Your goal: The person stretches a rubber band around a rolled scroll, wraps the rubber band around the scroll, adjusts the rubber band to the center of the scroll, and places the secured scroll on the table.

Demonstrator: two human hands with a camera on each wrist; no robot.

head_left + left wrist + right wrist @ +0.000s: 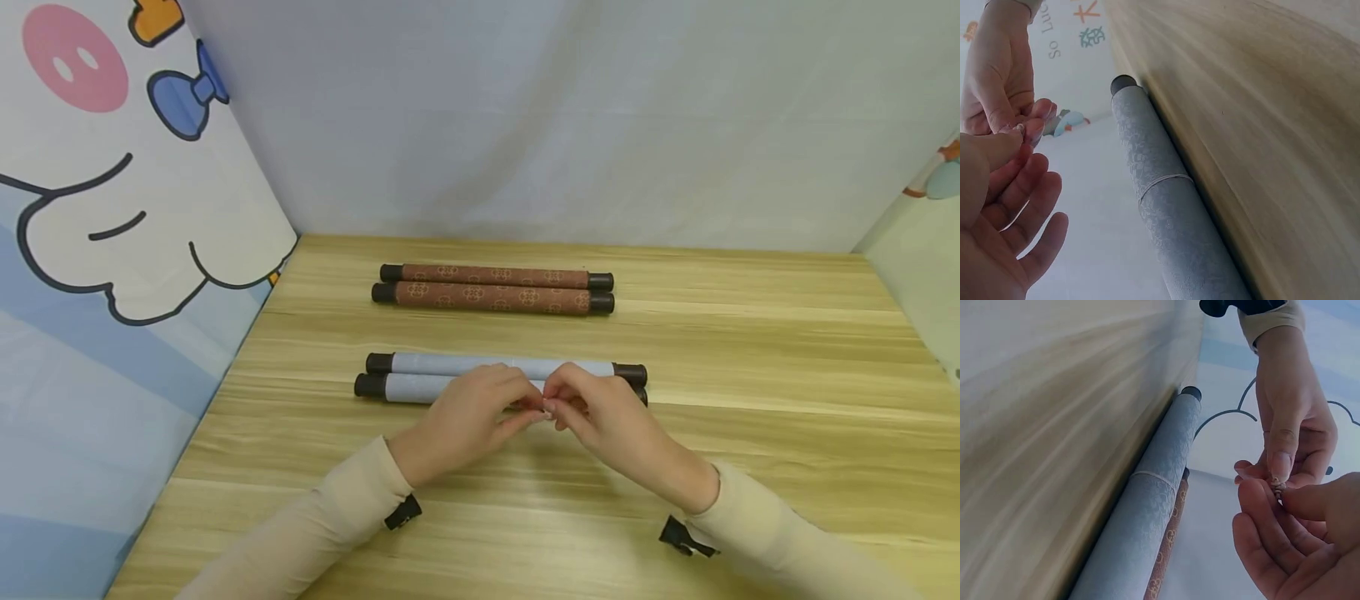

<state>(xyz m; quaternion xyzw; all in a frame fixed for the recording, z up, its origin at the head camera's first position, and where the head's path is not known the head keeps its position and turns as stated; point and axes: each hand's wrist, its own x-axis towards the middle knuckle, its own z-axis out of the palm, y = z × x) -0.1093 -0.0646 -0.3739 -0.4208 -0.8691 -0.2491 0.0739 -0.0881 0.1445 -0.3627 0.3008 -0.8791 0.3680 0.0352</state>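
Observation:
Above the near side of two light blue-grey scrolls (420, 387), my hands meet fingertip to fingertip. The left hand (465, 421) and the right hand (626, 429) both pinch a small, twisted beige cord (1277, 486) between thumb and forefinger. In the left wrist view, only a pale bit of it shows between the thumbs. The left hand's other fingers (1038, 203) are loosely bent. A thin pale cord (1166, 180) runs round the middle of a blue-grey scroll. Black knobs cap the scroll ends; my right hand hides part of the near scroll.
Behind lie two brown patterned scrolls (480, 296) with black ends, side by side and parallel to the blue-grey pair. All rest on a wood-grain table (750, 333). A pale curtain (600, 125) stands along the back, and a cartoon-printed cloth (112, 275) at the left.

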